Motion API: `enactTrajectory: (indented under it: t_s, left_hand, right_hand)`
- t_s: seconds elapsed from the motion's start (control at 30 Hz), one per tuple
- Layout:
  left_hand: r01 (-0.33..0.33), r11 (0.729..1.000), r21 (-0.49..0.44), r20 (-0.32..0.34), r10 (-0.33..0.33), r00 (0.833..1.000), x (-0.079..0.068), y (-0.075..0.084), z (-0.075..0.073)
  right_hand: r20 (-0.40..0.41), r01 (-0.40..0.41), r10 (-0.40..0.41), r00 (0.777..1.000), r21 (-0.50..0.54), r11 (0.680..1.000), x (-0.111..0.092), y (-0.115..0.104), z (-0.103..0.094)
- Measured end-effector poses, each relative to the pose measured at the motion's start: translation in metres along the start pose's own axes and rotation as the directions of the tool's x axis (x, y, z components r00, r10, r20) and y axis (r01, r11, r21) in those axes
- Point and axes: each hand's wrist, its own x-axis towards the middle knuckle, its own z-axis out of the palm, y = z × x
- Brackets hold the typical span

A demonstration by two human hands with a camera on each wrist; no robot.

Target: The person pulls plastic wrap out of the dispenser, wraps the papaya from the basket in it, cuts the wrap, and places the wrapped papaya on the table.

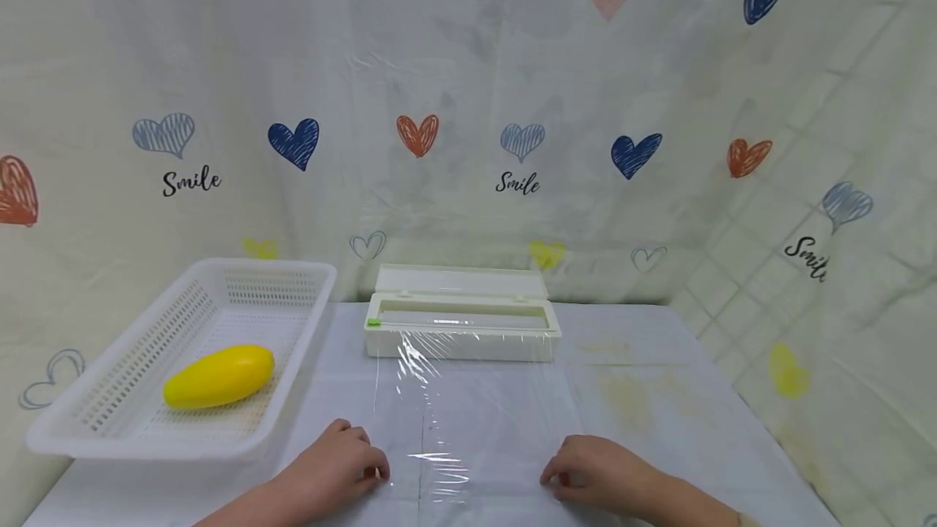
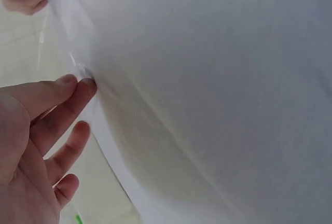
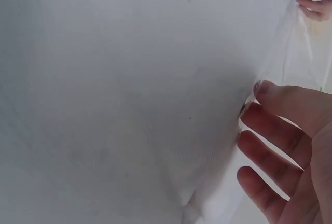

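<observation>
A sheet of clear plastic wrap [image 1: 468, 413] stretches from a white wrap dispenser box [image 1: 461, 346] toward the front of the table. My left hand [image 1: 342, 462] pinches its near left corner between thumb and index finger, as the left wrist view also shows. At the near right corner my right hand [image 1: 596, 470] pinches the film the same way; in the right wrist view the thumb [image 3: 290, 102] and index finger meet at the gathered edge, the other fingers loosely spread. The box lid [image 1: 461, 279] stands raised behind, and a roll [image 1: 461, 320] lies inside. A green slider [image 1: 374, 322] sits at its left end.
To the left, a white plastic basket [image 1: 293, 397] holds a yellow, mango-shaped fruit [image 1: 220, 376]. A white cloth [image 1: 659, 413] with faint brownish stains covers the table. Behind hangs a curtain [image 1: 454, 210] printed with hearts and "Smile"; a tiled wall pattern shows through at right.
</observation>
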Motion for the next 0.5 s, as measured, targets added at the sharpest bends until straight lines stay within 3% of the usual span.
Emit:
enactTrajectory:
  t_s: [0.1,0.2,0.37,0.5]
  left_hand:
    - [-0.001,1.0,0.008,-0.025,0.001,1.0,0.0,0.0,0.002]
    - [-0.008,1.0,0.02,-0.005,0.008,1.0,0.001,-0.001,0.005]
    - [-0.018,0.999,0.049,0.016,0.017,1.0,0.002,-0.003,0.008]
    - [-0.02,0.999,0.047,0.007,0.02,1.0,0.001,-0.002,0.008]
  right_hand:
    - [0.001,0.025,-0.025,1.0,-0.059,0.998,0.003,0.0,0.002]
    - [-0.043,0.1,-0.108,0.993,-0.154,0.983,0.003,0.001,0.005]
    - [-0.155,0.204,-0.266,0.951,-0.33,0.922,0.001,0.002,0.01]
    - [-0.161,0.207,-0.271,0.949,-0.327,0.922,-0.001,0.002,0.011]
